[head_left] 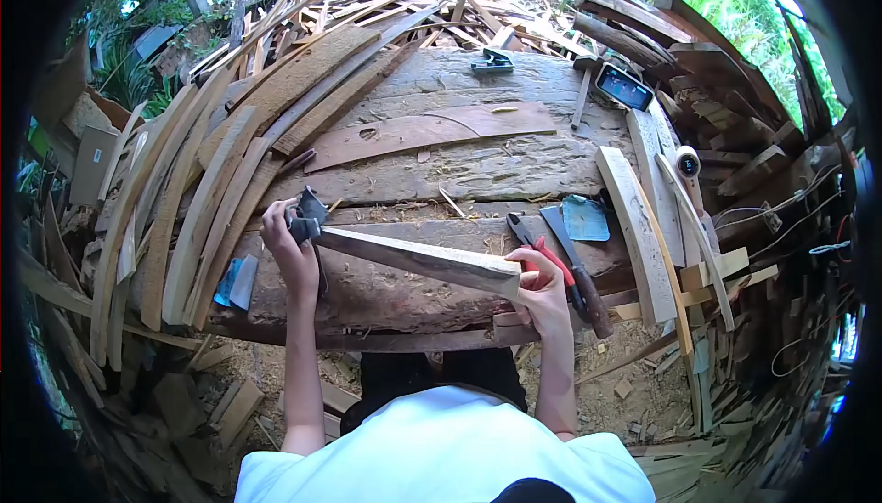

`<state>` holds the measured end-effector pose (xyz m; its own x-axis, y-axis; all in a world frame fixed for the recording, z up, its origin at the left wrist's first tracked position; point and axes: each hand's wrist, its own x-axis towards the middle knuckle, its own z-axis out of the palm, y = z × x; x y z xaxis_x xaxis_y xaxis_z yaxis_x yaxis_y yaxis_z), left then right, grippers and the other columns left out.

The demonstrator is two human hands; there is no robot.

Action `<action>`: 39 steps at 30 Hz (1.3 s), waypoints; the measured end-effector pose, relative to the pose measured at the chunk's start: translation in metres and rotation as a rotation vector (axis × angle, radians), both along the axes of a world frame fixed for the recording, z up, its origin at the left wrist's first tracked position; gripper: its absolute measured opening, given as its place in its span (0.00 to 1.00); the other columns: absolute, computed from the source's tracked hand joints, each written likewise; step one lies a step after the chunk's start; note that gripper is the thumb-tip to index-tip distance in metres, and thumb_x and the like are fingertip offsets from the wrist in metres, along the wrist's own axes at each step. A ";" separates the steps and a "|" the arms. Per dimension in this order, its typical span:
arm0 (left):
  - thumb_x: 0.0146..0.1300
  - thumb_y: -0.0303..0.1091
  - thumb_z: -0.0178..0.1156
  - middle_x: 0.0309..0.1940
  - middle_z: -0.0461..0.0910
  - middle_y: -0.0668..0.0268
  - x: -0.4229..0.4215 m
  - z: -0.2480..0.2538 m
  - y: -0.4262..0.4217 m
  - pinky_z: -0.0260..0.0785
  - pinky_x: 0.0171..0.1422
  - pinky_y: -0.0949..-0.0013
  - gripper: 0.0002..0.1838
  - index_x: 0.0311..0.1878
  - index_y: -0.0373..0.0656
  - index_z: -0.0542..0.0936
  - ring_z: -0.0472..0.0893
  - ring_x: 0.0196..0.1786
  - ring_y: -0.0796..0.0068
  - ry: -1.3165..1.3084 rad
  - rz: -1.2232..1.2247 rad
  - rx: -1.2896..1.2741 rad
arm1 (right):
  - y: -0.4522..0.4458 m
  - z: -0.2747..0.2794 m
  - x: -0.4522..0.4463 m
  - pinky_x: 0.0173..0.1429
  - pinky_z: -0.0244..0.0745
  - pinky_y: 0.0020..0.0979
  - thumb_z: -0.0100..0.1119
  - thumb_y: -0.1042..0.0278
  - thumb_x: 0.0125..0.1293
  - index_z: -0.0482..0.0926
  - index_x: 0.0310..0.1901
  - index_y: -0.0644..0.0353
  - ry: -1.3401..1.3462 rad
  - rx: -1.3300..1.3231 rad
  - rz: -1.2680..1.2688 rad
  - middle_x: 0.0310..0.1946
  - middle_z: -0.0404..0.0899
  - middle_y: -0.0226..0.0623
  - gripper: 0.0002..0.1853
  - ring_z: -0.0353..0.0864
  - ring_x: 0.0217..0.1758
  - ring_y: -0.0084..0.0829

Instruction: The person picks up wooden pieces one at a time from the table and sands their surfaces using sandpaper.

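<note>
A wooden strip (423, 259) with a pale top and a darker side slants across in front of me, above the bench. My right hand (540, 287) grips its right end. At its other end, my left hand (292, 238) is closed around a small black tool (310, 209) that meets the strip; its exact kind is hard to make out. Close to my right hand lie red-handled pliers (559, 259) and a flat-bladed tool with a wooden handle (595, 308). A blue sandpaper-like sheet (585, 218) rests just beyond them.
The thick plank bench (386, 301) bears long boards (211, 218) on the left and a thick wood piece (636, 237) on the right. Farther back are a black clamp-like tool (492, 60), a hammer (582, 90) and a phone (625, 88). Scrap wood (367, 21) is heaped behind.
</note>
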<state>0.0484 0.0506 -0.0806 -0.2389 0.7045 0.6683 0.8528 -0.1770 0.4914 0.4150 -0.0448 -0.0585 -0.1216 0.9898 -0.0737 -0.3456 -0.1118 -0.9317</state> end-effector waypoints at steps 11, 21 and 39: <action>0.55 0.22 0.62 0.55 0.72 0.60 0.082 0.011 -0.041 0.58 0.62 0.61 0.24 0.57 0.46 0.73 0.69 0.58 0.60 -0.103 -0.339 0.036 | 0.015 -0.014 -0.017 0.34 0.60 0.17 0.77 0.73 0.56 0.78 0.30 0.63 -0.155 0.365 -0.248 0.28 0.74 0.23 0.12 0.63 0.26 0.13; 0.46 0.25 0.70 0.59 0.69 0.63 0.197 0.047 -0.071 0.55 0.64 0.58 0.35 0.61 0.49 0.72 0.69 0.60 0.60 0.024 -0.763 -0.115 | 0.003 -0.019 -0.003 0.44 0.74 0.19 0.44 0.52 0.81 0.78 0.47 0.64 0.030 -0.001 -0.148 0.36 0.78 0.26 0.21 0.78 0.41 0.14; 0.45 0.33 0.78 0.54 0.71 0.62 0.105 0.023 -0.046 0.56 0.62 0.61 0.31 0.55 0.49 0.76 0.73 0.57 0.61 0.009 -0.389 -0.201 | 0.005 -0.022 -0.005 0.38 0.64 0.21 0.48 0.54 0.80 0.78 0.34 0.64 -0.145 0.099 -0.091 0.28 0.75 0.26 0.22 0.69 0.32 0.15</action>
<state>0.1530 0.0049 -0.0574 0.0751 0.8572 0.5095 0.7458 -0.3874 0.5419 0.4102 -0.0399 -0.0800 -0.0261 0.9996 0.0147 -0.2111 0.0089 -0.9774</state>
